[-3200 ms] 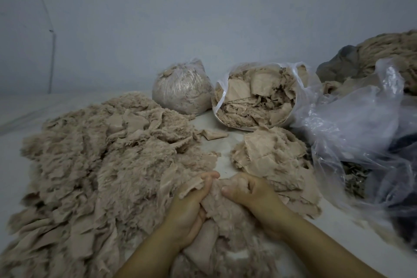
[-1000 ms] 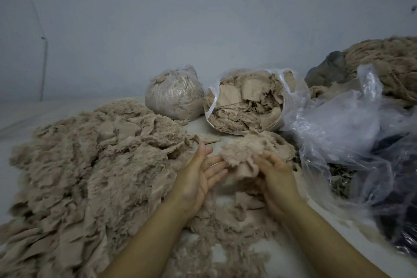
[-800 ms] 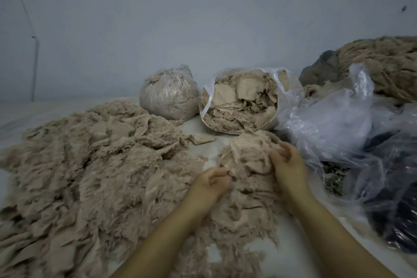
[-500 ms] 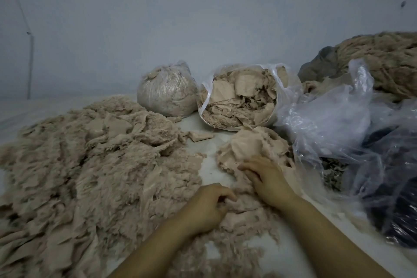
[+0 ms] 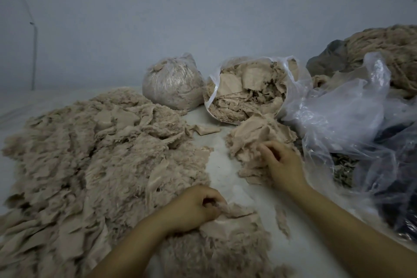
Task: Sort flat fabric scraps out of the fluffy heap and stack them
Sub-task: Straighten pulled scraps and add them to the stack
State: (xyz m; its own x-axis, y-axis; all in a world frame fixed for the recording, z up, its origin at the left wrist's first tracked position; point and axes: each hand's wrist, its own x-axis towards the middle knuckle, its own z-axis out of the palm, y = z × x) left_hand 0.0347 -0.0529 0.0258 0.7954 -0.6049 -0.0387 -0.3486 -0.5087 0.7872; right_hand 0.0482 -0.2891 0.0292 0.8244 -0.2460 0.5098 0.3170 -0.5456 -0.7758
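— Lying at the near middle of the pale surface (image 5: 222,174): a flat beige fabric scrap (image 5: 228,224), long axis running roughly left to right, smooth side up. Being pinched at its left end by the left hand (image 5: 191,209), fingers curled tight round the edge.

— And resting on the small stack of flat beige scraps (image 5: 255,142), toward the right edge: the right hand (image 5: 282,163), fingers loosely curled; gripping a piece or merely pressing, impossible to tell.

— Looking far from finished. Still spreading across the whole left half: the big fluffy beige heap (image 5: 90,153), many smooth pieces showing in it.

— Stack staying low. Standing beyond it at the far edge, an open clear plastic bag of scraps (image 5: 248,95); beside that, a tied bag of fluff (image 5: 172,83).
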